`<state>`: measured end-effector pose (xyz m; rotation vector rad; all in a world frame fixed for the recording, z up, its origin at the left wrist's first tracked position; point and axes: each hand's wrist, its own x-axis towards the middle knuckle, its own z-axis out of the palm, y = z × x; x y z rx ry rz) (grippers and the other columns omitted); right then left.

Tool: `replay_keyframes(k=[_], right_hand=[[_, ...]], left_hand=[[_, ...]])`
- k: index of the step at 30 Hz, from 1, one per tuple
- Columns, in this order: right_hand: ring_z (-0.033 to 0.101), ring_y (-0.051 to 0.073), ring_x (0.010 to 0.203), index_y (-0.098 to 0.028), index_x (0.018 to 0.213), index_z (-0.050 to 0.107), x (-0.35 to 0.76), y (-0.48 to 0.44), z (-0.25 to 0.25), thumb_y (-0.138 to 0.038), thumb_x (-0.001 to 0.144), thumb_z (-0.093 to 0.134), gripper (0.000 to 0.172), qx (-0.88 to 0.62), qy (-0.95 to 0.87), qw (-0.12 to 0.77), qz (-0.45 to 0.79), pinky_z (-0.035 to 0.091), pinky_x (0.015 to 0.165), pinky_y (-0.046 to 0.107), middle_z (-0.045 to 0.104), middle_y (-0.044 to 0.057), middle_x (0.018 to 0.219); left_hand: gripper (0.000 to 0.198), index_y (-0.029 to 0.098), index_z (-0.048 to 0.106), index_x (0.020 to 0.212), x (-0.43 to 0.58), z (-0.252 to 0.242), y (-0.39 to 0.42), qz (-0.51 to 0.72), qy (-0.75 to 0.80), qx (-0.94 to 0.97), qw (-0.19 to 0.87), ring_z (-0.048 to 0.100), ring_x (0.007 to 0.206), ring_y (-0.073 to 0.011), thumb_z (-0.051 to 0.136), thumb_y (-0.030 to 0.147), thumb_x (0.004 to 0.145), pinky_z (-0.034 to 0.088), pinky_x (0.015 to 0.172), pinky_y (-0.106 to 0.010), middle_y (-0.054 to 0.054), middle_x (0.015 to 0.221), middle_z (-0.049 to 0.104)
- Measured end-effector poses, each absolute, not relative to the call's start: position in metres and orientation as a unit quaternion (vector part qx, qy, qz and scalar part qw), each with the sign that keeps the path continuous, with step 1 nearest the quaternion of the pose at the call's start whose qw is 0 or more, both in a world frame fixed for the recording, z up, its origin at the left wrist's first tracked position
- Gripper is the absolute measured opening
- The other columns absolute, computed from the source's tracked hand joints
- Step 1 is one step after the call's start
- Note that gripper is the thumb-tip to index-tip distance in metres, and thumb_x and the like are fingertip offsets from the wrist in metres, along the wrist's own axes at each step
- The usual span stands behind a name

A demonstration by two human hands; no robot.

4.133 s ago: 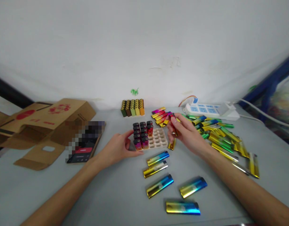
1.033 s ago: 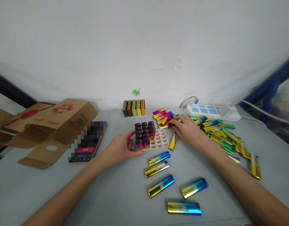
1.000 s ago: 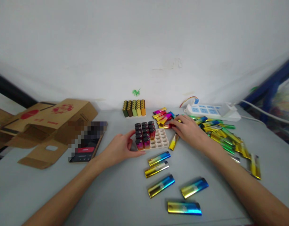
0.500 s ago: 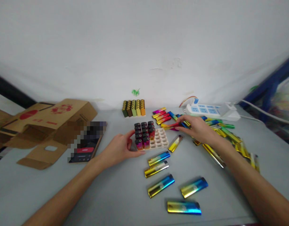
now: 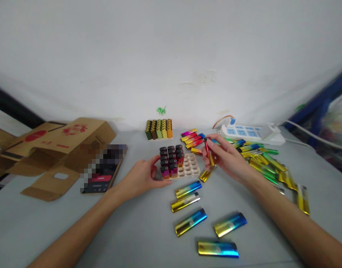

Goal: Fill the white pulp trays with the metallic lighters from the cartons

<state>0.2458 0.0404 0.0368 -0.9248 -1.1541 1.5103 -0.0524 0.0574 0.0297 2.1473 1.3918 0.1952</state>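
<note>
My left hand [image 5: 141, 174] rests at the left side of a pale tray [image 5: 193, 167] with rows of holes, its thumb and fingers apart around the near left corner. Several pink-purple lighters with black tops [image 5: 165, 172] stand upright in the tray's left part; holes show on its right. My right hand [image 5: 222, 154], just right of the tray, pinches a red and gold lighter [image 5: 209, 150], held nearly upright with its dark top up. Under that hand lies a gold lighter [image 5: 206, 175], partly hidden.
Blue-gold lighters [image 5: 190, 222] lie in front; a heap [image 5: 267, 163] spreads right. Red-gold ones [image 5: 193, 141] lie behind the tray. A filled block of lighters [image 5: 159, 130] and a power strip [image 5: 250, 133] stand near the wall. A cardboard box [image 5: 84, 134] and phone [image 5: 104, 175] are left.
My right hand has picked up the red and gold lighter and turned it from lying flat to nearly upright, shifting slightly toward me. My left hand stays at the tray.
</note>
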Motion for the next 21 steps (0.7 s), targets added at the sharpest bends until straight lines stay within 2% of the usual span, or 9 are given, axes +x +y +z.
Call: replay_keyframes(k=[2, 4, 6, 9, 13, 17, 21], right_hand=[[0.049, 0.011, 0.054, -0.030, 0.107, 0.057, 0.241, 0.037, 0.038, -0.058, 0.093, 0.077, 0.037, -0.376, -0.474, 0.488, 0.629, 0.042, 0.047, 0.022, 0.064, -0.007, 0.074], [0.035, 0.008, 0.049, -0.030, 0.106, 0.055, 0.237, 0.034, 0.039, -0.060, 0.093, 0.075, 0.038, -0.379, -0.477, 0.483, 0.629, 0.029, 0.045, 0.020, 0.053, -0.010, 0.068], [0.027, 0.007, 0.049, -0.027, 0.101, 0.057, 0.235, 0.033, 0.039, -0.064, 0.094, 0.073, 0.041, -0.397, -0.497, 0.477, 0.606, 0.021, 0.045, 0.020, 0.042, -0.011, 0.065], [0.028, 0.008, 0.051, -0.022, 0.084, 0.058, 0.232, 0.031, 0.036, -0.072, 0.093, 0.068, 0.051, -0.438, -0.549, 0.484, 0.522, 0.019, 0.046, 0.024, 0.037, -0.008, 0.062], [0.032, 0.010, 0.051, -0.023, 0.061, 0.045, 0.229, 0.032, 0.027, -0.076, 0.094, 0.061, 0.064, -0.494, -0.590, 0.487, 0.413, 0.022, 0.048, 0.028, 0.037, -0.005, 0.056], [0.031, 0.012, 0.053, -0.025, 0.057, 0.040, 0.229, 0.035, 0.016, -0.067, 0.093, 0.059, 0.059, -0.547, -0.606, 0.464, 0.344, 0.020, 0.051, 0.030, 0.034, -0.004, 0.055], [0.032, 0.013, 0.053, -0.025, 0.058, 0.041, 0.228, 0.036, 0.014, -0.057, 0.093, 0.057, 0.049, -0.550, -0.622, 0.445, 0.336, 0.023, 0.052, 0.031, 0.036, -0.004, 0.056]], left_hand=[[0.070, 0.018, 0.063, 0.120, -0.052, 0.030, 0.057, 0.076, 0.519, 0.802, 0.286, 0.051, 0.051, -0.0171, 0.079, 0.071, 0.076, 0.026, 0.052, -0.027, 0.008, 0.056, 0.056], [0.068, 0.018, 0.064, 0.118, -0.052, 0.031, 0.057, 0.080, 0.518, 0.802, 0.286, 0.051, 0.051, -0.0172, 0.079, 0.070, 0.076, 0.026, 0.052, -0.027, 0.008, 0.056, 0.056], [0.066, 0.019, 0.064, 0.117, -0.051, 0.031, 0.057, 0.081, 0.517, 0.803, 0.286, 0.052, 0.052, -0.0174, 0.079, 0.069, 0.076, 0.026, 0.052, -0.027, 0.008, 0.056, 0.055], [0.066, 0.019, 0.065, 0.119, -0.051, 0.030, 0.057, 0.081, 0.518, 0.802, 0.287, 0.052, 0.052, -0.0174, 0.079, 0.067, 0.077, 0.026, 0.052, -0.027, 0.009, 0.055, 0.054], [0.065, 0.019, 0.064, 0.118, -0.052, 0.029, 0.058, 0.082, 0.514, 0.805, 0.285, 0.051, 0.051, -0.0167, 0.079, 0.067, 0.077, 0.026, 0.052, -0.027, 0.009, 0.055, 0.055], [0.064, 0.018, 0.064, 0.118, -0.052, 0.029, 0.058, 0.083, 0.515, 0.805, 0.281, 0.050, 0.050, -0.0159, 0.080, 0.065, 0.077, 0.027, 0.053, -0.027, 0.009, 0.055, 0.055], [0.064, 0.018, 0.064, 0.118, -0.051, 0.030, 0.057, 0.081, 0.521, 0.802, 0.280, 0.050, 0.051, -0.0158, 0.080, 0.064, 0.077, 0.026, 0.053, -0.027, 0.009, 0.055, 0.055]])
